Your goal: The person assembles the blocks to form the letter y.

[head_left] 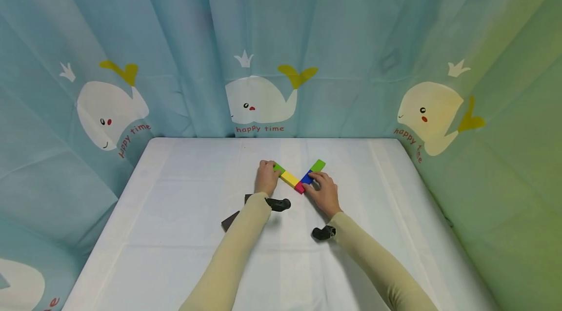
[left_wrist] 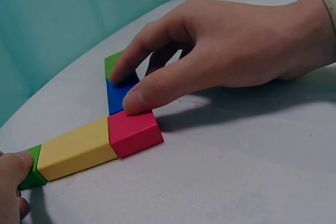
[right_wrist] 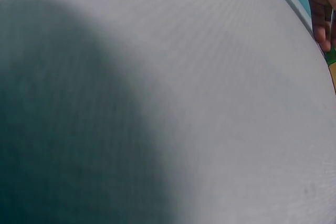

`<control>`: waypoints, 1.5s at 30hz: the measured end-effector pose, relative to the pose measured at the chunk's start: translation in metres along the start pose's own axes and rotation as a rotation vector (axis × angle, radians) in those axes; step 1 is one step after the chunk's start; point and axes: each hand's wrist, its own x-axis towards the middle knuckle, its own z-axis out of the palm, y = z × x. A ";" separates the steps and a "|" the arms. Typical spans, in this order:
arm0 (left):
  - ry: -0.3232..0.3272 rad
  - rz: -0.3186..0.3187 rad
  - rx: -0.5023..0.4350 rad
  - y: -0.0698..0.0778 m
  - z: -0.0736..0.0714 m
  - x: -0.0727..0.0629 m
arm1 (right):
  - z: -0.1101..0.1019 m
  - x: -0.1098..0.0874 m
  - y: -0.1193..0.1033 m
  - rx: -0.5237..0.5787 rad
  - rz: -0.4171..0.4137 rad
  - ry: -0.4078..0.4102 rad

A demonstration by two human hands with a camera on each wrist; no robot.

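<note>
Colored blocks form a V on the white table. One arm has a green block (left_wrist: pixel 34 169), a yellow block (left_wrist: pixel 77 148) and a red block (left_wrist: pixel 135 132) end to end. From the red one, a blue block (left_wrist: pixel 119 98) and a second green block (head_left: pixel 318 165) run away to the far right. My left hand (head_left: pixel 266 177) grips the outer green block, its thumb on the near side. With curled fingers my right hand (head_left: pixel 326 196) holds the blue block, index finger on top of its far part, thumb at the seam with the red block.
Dark brown pieces (head_left: pixel 230 221) lie beside my left forearm, partly covered by the sleeve. A black wrist camera mount (head_left: pixel 279 204) juts from the left cuff, another (head_left: pixel 323 233) from the right. A blue-green curtain (head_left: pixel 351 57) with whale prints surrounds the white table (head_left: pixel 175 262).
</note>
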 end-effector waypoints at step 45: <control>-0.030 0.013 -0.016 -0.001 -0.005 -0.004 | 0.002 0.001 0.002 -0.009 0.032 -0.018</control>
